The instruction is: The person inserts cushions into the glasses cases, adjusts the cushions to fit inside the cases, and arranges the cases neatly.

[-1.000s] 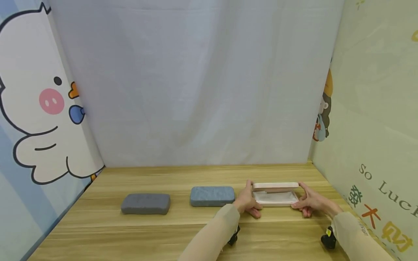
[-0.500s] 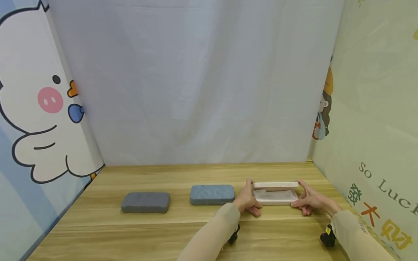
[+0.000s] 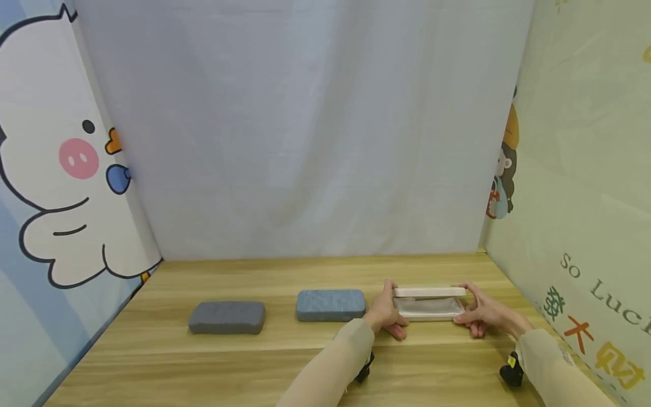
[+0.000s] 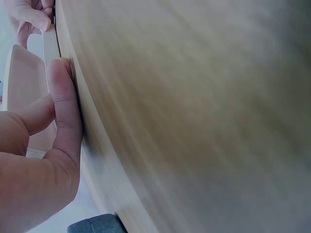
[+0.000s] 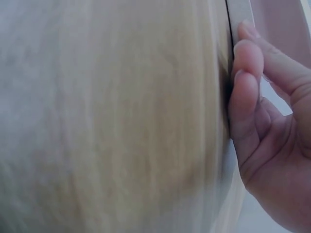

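Note:
A pale pink glasses case (image 3: 429, 319) rests on the wooden table at the right, its lid (image 3: 429, 292) partly raised over a whitish lining or cloth (image 3: 434, 306). My left hand (image 3: 386, 314) grips its left end, thumb low at the front corner and a finger up at the lid. At the opposite end my right hand (image 3: 480, 314) holds it likewise. In the left wrist view, the lid's pink inside (image 4: 26, 77) shows beyond my left hand (image 4: 46, 165). My right hand (image 5: 277, 111) has its fingertips along the case's edge (image 5: 238, 12) in the right wrist view.
A blue case (image 3: 330, 306) lies just left of my left hand, and a grey case (image 3: 226, 317) farther left. Behind the table (image 3: 203, 373) hangs a white curtain (image 3: 305, 141). Printed panels stand at both sides.
The pink case's lid has come down a little, narrowing the gap, with my hands still at both ends. The other two cases have not moved.

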A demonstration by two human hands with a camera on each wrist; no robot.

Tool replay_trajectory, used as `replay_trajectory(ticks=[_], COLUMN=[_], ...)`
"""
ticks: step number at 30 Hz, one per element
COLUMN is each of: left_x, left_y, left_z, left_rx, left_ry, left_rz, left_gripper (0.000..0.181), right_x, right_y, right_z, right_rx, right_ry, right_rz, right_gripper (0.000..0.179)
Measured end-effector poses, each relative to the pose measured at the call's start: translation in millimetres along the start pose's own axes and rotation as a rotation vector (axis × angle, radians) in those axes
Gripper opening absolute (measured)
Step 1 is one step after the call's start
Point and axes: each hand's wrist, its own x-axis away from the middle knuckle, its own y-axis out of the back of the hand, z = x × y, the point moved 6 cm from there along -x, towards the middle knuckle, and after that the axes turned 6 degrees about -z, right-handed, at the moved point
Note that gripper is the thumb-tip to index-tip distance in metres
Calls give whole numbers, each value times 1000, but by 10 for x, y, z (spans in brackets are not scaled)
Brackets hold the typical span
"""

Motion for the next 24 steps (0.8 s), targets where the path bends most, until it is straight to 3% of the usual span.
replay_trajectory(ticks=[24], left_x=[-28], left_y=[-19], left_z=[21], left_rx=[-36], left_ry=[-16], left_rz=[-11], left_gripper=[70], right_x=[-21], right_y=[-17], right_z=[-26], right_rx=[-8], right_ry=[8], right_rz=[-11], right_gripper=[75])
